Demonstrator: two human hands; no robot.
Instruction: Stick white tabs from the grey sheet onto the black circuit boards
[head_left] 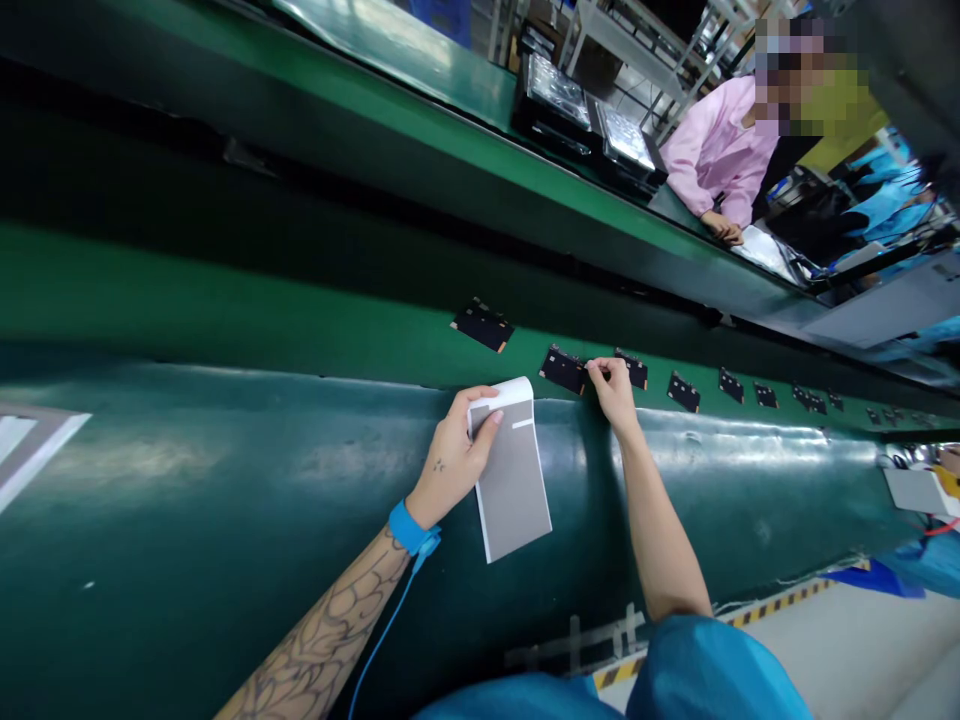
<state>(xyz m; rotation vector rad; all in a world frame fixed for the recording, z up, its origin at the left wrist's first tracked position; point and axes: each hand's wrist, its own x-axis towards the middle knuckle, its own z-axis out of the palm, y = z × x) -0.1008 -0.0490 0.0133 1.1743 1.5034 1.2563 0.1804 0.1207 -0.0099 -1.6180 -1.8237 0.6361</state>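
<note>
Reaching across the near edge of the green conveyor belt, the right hand has thumb and forefinger pinched at the right-hand edge of a small dark board; fingertips touch it, though whether it is lifted or merely held flat on the belt cannot be told from this view; the other fingers are curled under.

Left hand is closed on a grey sheet with a white border, gripping it near its top edge, thumb laid over the face; the sheet's long axis runs from the belt edge back toward the body, its far end just short of the dark board, its near end hanging over the rounded dark-green guard; a blue wrist strap with a cord sits on that forearm.

Key relation: the board lies just beyond and to the right of the sheet's top corner, near but apart; the right hand is already on it, the left hand is further off and occupied.

More dark boards follow in a row along the belt to the right, well spaced; one larger piece lies to the left, apart from both hands.

Across the line, a person in a pink coat leans at the far bench beside black trays; that hand is not the wearer's.
</note>
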